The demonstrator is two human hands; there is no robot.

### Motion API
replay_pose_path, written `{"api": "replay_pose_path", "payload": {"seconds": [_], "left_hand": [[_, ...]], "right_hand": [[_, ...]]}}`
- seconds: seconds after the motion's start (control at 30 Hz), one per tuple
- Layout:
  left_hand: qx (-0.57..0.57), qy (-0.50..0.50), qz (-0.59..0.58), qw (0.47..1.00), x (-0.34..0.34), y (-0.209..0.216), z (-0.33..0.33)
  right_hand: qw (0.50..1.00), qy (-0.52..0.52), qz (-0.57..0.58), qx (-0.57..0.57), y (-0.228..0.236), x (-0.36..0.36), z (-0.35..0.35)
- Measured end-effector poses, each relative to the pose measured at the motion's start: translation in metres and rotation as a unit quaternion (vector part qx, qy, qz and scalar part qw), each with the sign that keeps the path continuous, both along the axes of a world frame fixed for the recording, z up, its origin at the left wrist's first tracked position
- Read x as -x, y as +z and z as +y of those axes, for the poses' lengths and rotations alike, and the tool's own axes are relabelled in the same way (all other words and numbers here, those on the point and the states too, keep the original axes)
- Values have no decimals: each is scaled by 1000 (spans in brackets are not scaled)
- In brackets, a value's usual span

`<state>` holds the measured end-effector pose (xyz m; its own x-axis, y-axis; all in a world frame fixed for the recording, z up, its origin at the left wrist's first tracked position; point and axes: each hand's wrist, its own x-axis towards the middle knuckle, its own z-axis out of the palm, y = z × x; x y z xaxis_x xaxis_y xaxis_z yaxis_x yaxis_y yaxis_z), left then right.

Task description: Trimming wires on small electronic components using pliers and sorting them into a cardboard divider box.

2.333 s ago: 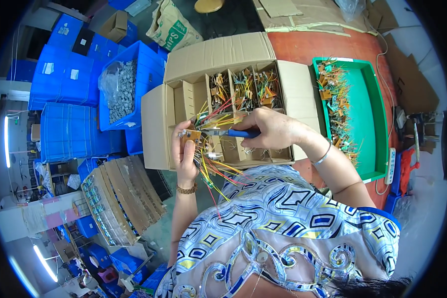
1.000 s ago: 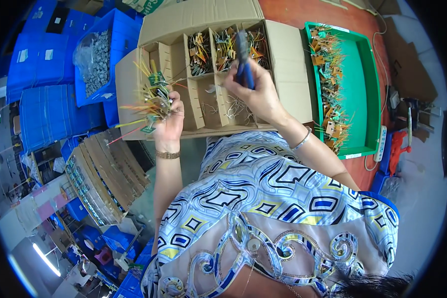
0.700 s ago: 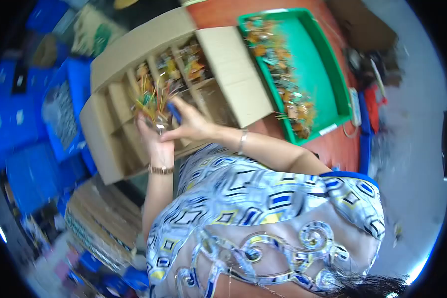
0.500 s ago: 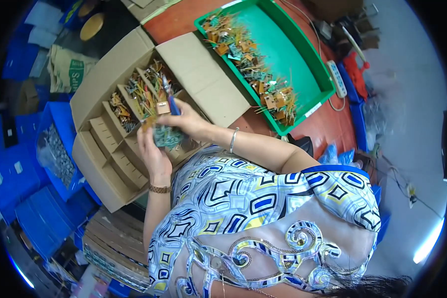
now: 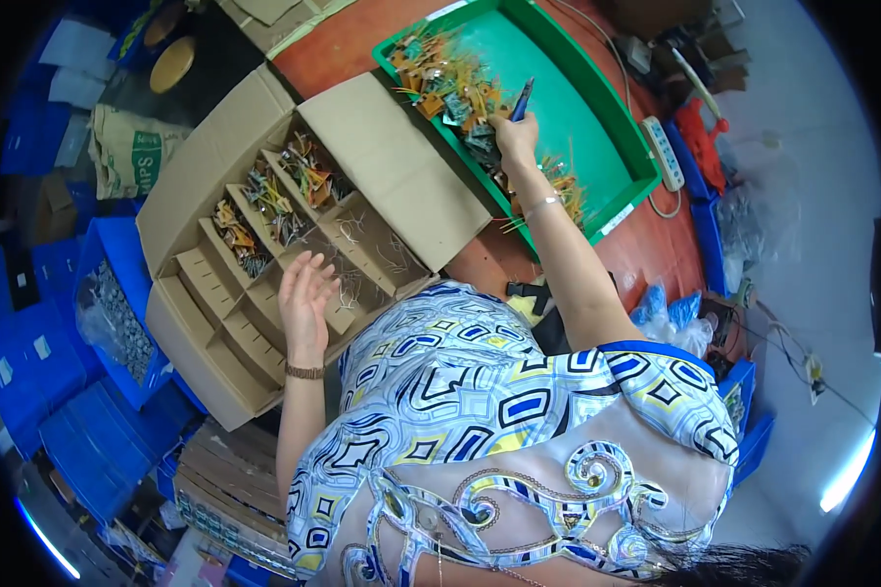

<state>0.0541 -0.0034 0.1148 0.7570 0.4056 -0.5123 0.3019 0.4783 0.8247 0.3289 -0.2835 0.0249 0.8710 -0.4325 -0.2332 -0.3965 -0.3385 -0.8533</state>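
Observation:
My right hand (image 5: pixel 519 142) is at the left side of the green tray (image 5: pixel 612 186), over a row of small circuit boards with wires (image 5: pixel 445 83). A slim blue-handled hand tool (image 5: pixel 524 101) sticks up from its closed fingers; its exact kind is unclear. Whether those fingers also touch a board is hidden. Above the near part of a divided cardboard box (image 5: pixel 191 249), my left hand (image 5: pixel 306 293) has its fingers apart and holds nothing. Wired boards (image 5: pixel 313 171) fill some of the box's far compartments, and loose pale wire bits (image 5: pixel 372 240) lie in the right-hand ones.
An open box flap (image 5: pixel 392 161) reaches toward the tray on the red table (image 5: pixel 343 49). A white power strip (image 5: pixel 662 155) lies beyond the tray's right edge. At left stands a blue bin (image 5: pixel 117 303) with small grey parts in a plastic bag.
My right hand has moved from the box up and right to the tray, taking the blue-handled tool along. The green circuit board between my hands is gone from there, and my left hand has opened.

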Motion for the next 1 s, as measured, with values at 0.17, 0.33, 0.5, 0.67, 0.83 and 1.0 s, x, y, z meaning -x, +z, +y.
{"api": "replay_pose_path", "payload": {"seconds": [0.17,0.33,0.5,0.67,0.83,1.0], "left_hand": [[-72,114,23,991,20,-34,42],[-366,176,44,913,32,-69,105],[-536,149,68,828,22,-65,144],[-601,21,116,791,-40,-59,168],[-604,-13,165,780,-91,-58,200],[-530,-40,244,811,-94,-84,213]], "right_hand": [[985,13,-22,169,-10,0,24],[987,70,-91,110,-42,-19,-8],[986,150,14,-77,-11,-9,-26],[985,169,-32,-21,28,6,-22],[980,160,-81,91,42,8,-43],[959,180,-210,68,55,18,-39]]}}
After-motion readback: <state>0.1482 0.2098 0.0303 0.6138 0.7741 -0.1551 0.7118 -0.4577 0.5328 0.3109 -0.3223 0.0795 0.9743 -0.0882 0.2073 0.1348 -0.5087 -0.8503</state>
